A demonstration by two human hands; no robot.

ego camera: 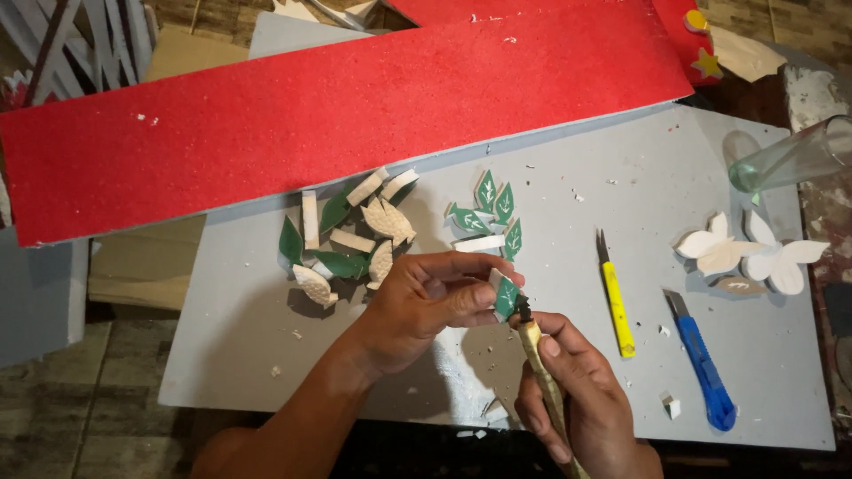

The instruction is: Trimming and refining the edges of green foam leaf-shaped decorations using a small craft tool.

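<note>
The left hand (430, 297) pinches a small green leaf (506, 296), probably light, brittle foam, by its edges. The right hand (577, 390) is closed around a carving tool (543, 377) whose tip meets the leaf.

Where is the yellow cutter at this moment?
In the head view, the yellow cutter lies on the grey board, right of both hands, beside the blue cutter.

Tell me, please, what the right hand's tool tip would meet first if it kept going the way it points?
Most likely the small green leaf piece pinched by the left hand; the right hand aims the tool at its lower edge, apparently touching already.
</note>
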